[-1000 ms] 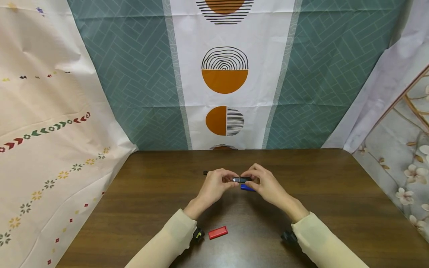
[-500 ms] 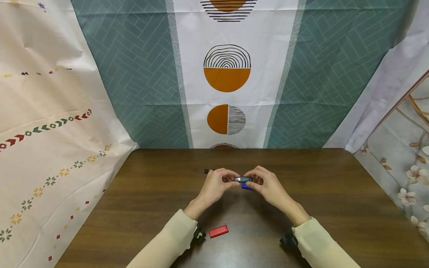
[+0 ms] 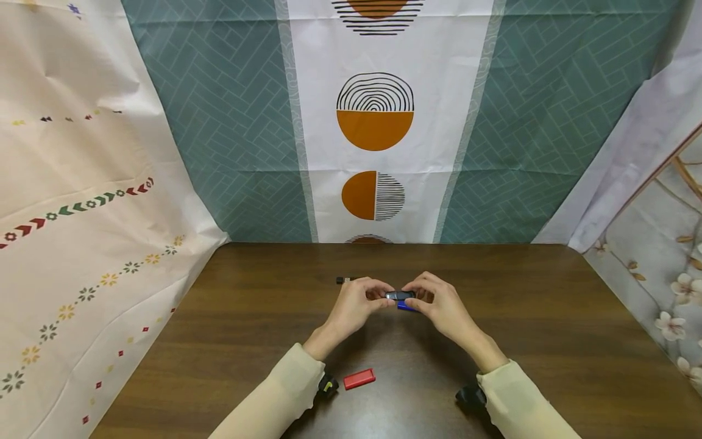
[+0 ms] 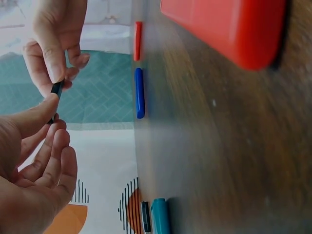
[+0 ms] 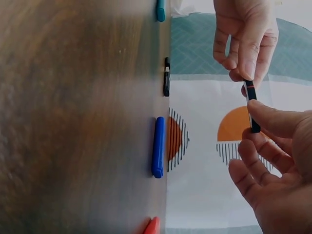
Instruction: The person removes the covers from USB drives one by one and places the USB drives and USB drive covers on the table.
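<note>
Both hands pinch a small black USB stick [image 3: 400,295], held up over the far middle of the table. My left hand [image 3: 351,308] has its left end between thumb and fingers. At the right end, my right hand [image 3: 441,308] grips it the same way. A thin red line crosses the stick [image 5: 250,92] in the right wrist view. The left hand's other fingers [image 4: 61,161] are loosely bent below it. Just beneath the stick on the table lies a blue plastic stick [image 3: 406,306], partly hidden by the right hand in the head view.
A red plastic stick [image 3: 359,378] lies nearer the body, between the forearms. Behind the left hand is a black stick with a metal part [image 3: 343,280]. The left wrist view also shows a teal stick [image 4: 160,217] and a second red one [image 4: 138,41]. Patterned cloth [image 3: 375,134] hangs behind the table.
The USB stick has turned slightly between the fingers: its greyish face of half a second ago now looks darker. Both hands keep their hold and place; the head view has shifted a little.
</note>
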The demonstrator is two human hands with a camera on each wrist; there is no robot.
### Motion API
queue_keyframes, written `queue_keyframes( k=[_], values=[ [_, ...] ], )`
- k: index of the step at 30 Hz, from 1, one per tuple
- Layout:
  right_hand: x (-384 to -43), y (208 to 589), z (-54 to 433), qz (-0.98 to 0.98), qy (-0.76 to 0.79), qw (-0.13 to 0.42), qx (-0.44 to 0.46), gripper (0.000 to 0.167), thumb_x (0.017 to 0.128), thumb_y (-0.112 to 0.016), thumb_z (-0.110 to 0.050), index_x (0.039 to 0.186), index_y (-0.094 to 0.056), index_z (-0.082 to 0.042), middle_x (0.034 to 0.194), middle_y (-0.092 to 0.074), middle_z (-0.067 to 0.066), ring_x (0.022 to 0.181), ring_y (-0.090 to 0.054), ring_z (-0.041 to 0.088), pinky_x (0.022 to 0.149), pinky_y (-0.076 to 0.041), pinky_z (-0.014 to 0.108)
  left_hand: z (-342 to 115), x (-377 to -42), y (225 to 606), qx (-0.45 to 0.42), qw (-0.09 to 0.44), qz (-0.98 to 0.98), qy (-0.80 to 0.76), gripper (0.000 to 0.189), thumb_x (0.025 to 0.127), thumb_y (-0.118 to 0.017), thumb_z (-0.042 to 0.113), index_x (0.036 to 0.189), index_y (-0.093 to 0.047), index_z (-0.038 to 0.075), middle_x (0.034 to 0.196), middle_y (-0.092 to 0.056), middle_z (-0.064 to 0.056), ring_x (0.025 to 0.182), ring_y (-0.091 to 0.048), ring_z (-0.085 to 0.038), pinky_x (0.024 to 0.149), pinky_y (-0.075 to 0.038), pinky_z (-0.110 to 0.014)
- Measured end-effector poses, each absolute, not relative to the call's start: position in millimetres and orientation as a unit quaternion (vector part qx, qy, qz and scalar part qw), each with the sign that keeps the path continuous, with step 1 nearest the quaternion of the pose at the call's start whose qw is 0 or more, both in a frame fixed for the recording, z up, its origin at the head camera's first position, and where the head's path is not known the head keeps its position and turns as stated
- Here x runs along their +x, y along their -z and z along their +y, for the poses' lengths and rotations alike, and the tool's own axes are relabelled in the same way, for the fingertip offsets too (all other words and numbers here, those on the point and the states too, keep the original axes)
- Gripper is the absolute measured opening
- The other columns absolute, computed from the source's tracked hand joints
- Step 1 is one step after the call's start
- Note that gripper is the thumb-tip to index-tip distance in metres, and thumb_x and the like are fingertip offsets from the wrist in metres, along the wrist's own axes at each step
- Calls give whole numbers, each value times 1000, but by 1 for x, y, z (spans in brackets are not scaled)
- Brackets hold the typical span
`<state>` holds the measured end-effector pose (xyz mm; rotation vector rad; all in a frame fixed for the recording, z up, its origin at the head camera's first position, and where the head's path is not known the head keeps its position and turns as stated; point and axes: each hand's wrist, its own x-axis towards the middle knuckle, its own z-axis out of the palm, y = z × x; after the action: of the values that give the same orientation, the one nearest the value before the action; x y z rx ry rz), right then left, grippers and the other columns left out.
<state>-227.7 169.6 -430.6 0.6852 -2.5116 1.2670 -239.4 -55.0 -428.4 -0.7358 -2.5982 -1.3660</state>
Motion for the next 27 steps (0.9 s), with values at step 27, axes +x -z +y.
queue_keyframes(
  k=[27],
  values=[
    [-229,429,175,-856,-445,120,233,17,90,-81,-7,106,-79,-9,97,-65,2,75,-54,13,65,-47,26,-54,-242,429,-248,57,-855,452,21,90,-83,16,109,-80,6,93,-72,1,82,-68,-10,75,-57,-25]
  ],
)
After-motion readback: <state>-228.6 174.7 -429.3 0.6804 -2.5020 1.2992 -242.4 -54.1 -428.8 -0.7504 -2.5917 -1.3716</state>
